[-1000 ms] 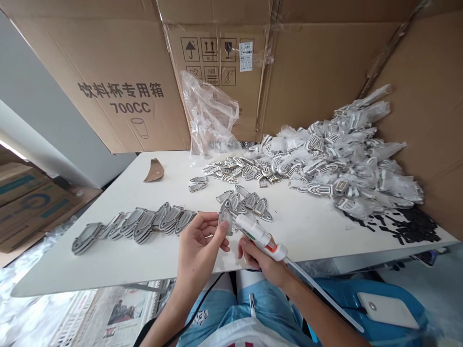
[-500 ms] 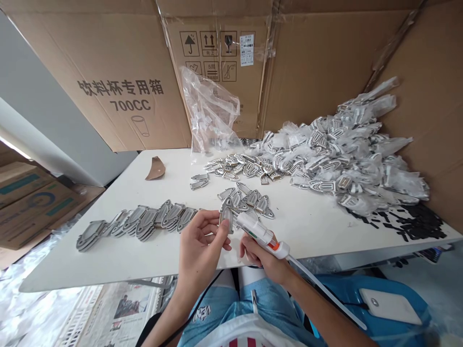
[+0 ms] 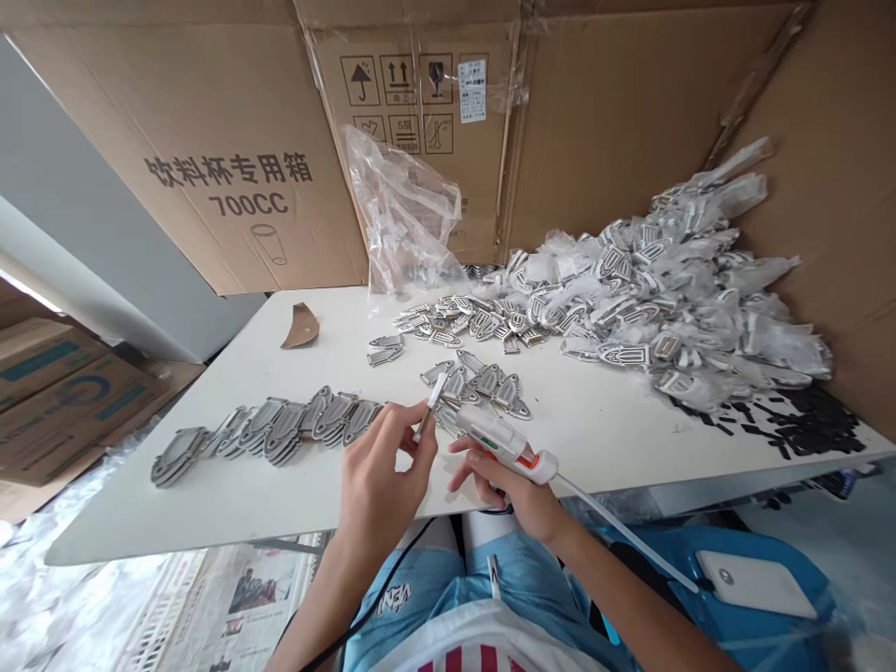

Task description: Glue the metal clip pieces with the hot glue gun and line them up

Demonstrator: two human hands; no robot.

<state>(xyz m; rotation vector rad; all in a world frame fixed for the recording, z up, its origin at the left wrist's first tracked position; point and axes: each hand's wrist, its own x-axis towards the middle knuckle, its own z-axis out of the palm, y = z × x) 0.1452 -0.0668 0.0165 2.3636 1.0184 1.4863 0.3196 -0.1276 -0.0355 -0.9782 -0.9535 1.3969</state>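
Note:
Near the table's front edge, my left hand point(image 3: 387, 469) pinches a metal piece point(image 3: 430, 407) between thumb and fingers. It is tilted up and seen nearly edge-on, with a pale strip along it. In my right hand point(image 3: 514, 487) is a white glue gun point(image 3: 500, 439), its nozzle pointing left towards the metal piece; a small gap seems to lie between them. A long glue stick point(image 3: 626, 530) sticks out of the gun's back. Just behind both hands lies a small group of silver arch-shaped metal pieces point(image 3: 490, 381).
Overlapping stacks of metal pieces point(image 3: 284, 429) line the left. Farther back are loose pieces point(image 3: 483, 322) and a clear plastic bag point(image 3: 402, 215). Bagged pieces point(image 3: 630, 299) heap up at right, beside small black strips point(image 3: 812, 425). Cardboard point(image 3: 595, 121) walls the table's back.
My left hand has turned the metal piece from face-on to nearly edge-on. The glue gun has shifted slightly left, and some fingers of my right hand have loosened.

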